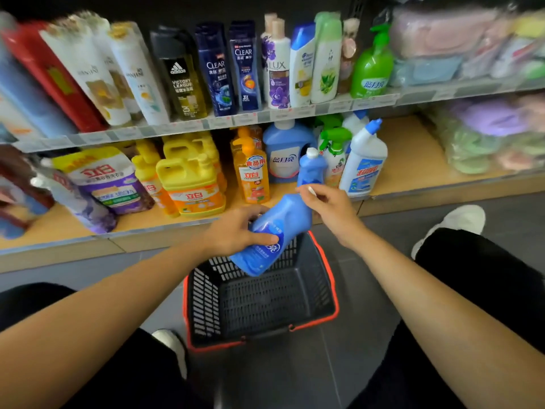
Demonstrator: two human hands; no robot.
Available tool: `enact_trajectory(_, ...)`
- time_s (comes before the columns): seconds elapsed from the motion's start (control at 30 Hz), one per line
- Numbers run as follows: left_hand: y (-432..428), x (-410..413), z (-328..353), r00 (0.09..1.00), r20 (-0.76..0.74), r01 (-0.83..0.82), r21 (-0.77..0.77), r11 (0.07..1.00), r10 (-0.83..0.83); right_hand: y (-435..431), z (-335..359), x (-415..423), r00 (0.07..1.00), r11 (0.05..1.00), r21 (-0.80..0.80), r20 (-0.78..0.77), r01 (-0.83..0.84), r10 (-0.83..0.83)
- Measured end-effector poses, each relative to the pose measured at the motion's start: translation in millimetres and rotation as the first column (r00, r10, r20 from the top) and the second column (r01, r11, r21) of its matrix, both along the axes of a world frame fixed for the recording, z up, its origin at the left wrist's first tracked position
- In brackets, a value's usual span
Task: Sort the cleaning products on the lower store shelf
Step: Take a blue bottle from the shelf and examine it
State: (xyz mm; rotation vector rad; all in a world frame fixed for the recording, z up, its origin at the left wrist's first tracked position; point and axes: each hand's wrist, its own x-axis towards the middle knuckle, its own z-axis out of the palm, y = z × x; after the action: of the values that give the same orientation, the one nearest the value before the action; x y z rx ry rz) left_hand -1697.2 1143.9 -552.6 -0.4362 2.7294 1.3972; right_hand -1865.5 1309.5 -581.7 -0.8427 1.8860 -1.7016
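My left hand grips the blue bottle mid-body, my right hand pinches near its neck, and it slants from the basket up toward the lower shelf.

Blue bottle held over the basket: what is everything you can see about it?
The blue bottle looks like glossy plastic, with a broad body, a darker blue label bearing white print, and a narrower neck that seems to end in a white cap. It is tilted, base lowest, above the black basket. The left grip holds its body; the right grip pinches its neck.
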Motion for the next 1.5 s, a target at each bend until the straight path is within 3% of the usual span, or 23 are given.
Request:
enact_trajectory(0.23,8.5,17.5,-2.4,0.964,0.166,0.216,-0.037,0.976,-0.207,47.8,-36.1,57.3,0.974,0.993,-0.019,0.195,0.119,-0.113)
enact_trajectory(0.37,11.1,24.9,1.2,0.966,0.143,0.193,0.162,0.968,-0.217,58.4,-8.9,48.6,0.997,0.999,-0.024,0.060,-0.048,0.049)
enact_trajectory(0.53,16.9,32.7,15.8,0.975,0.108,0.135,0.396,0.908,-0.192,70.6,46.9,24.0,0.953,0.958,0.030,-0.092,-0.286,0.287)
enact_trajectory(0.77,36.5,48.8,34.5,0.991,-0.053,0.135,0.443,0.886,-0.125,69.5,89.6,25.4,0.926,0.937,0.065,-0.147,-0.342,0.348)
enact_trajectory(0.93,61.3,63.7,20.4,0.994,-0.098,0.086,0.487,0.869,-0.044,74.4,85.4,41.9,0.958,0.977,0.057,-0.194,-0.205,0.212)
enact_trajectory(1.13,89.5,74.0,1.7,0.962,-0.160,-0.116,0.493,0.862,0.221,70.7,70.3,63.1,0.995,0.996,0.039,-0.050,-0.081,0.083)
enact_trajectory(1.23,95.5,71.0,2.8,0.928,-0.161,-0.190,0.568,0.801,0.335,70.0,66.6,72.1,0.993,0.995,0.067,0.097,-0.073,0.066)
enact_trajectory(1.4,95.0,58.5,9.4,0.841,-0.145,-0.252,0.746,0.616,0.521,72.1,58.3,92.3,0.894,0.943,0.085,0.355,-0.321,0.273)
enact_trajectory(1.5,93.3,53.2,8.5,0.795,-0.115,-0.292,0.788,0.542,0.596,70.7,55.5,96.6,0.884,0.935,0.062,0.352,-0.350,0.308)
